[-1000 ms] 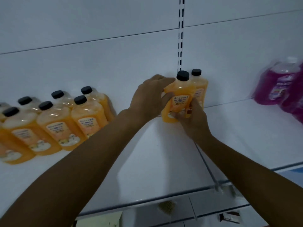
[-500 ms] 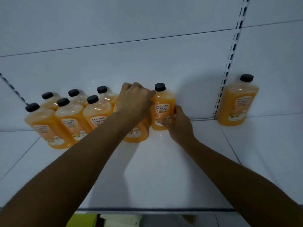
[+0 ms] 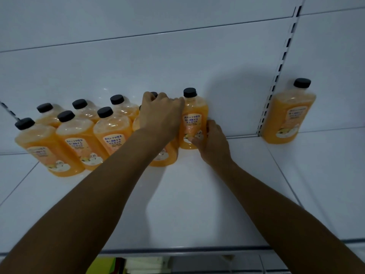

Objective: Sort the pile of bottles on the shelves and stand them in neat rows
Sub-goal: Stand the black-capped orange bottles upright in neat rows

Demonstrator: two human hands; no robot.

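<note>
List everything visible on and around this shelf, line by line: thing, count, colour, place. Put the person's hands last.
grouped bottles: at least eight, orange with black caps, standing in two rows at the shelf's back left; some partly hidden by the left hand.
held bottle: one, orange, black cap, right end of the back row.
lone bottle: one, orange, black cap, next shelf bay to the right, against the back panel.
shelf: one, white.
slotted upright: one, white with black slots, right of centre.
left hand: on the bottles beside the held bottle.
right hand: fingers on the held bottle's lower part.
</note>
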